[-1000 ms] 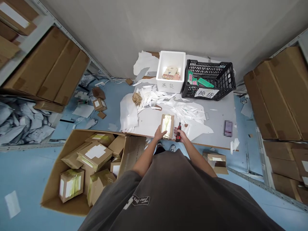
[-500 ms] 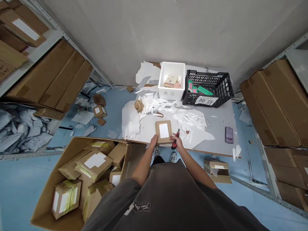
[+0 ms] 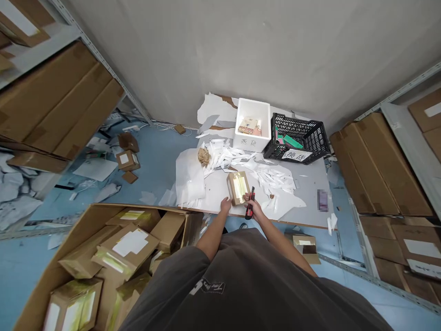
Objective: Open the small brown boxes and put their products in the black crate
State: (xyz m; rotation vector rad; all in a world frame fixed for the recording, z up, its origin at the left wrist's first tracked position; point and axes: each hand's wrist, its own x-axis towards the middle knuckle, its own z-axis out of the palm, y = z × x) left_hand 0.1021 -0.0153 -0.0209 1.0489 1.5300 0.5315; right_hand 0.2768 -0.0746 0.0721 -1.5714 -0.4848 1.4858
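Observation:
A small cardboard box [image 3: 239, 186] lies at the table's near edge, with shiny yellowish tape along its upper face. My left hand [image 3: 226, 204] is at its lower left corner, fingers curled against the side. In my right hand [image 3: 254, 208] is a red and black box cutter [image 3: 250, 204], its tip pointing away from me. The fingertips of that hand reach the box's right side. I cannot make out whether the blade is out. Torn white paper strips [image 3: 272, 177] lie just beyond the box.
A white foam bin [image 3: 253, 142] and a black plastic crate [image 3: 299, 154] stand at the table's back. Crumpled brown paper [image 3: 204, 156] lies left of centre. At my left is a large carton [image 3: 86, 216] of taped boxes. Shelves with cartons [image 3: 382, 165] flank both sides.
The box has been turned: its white-labelled face was up, and now a taped face is. My right hand keeps the box cutter. The view has shifted slightly.

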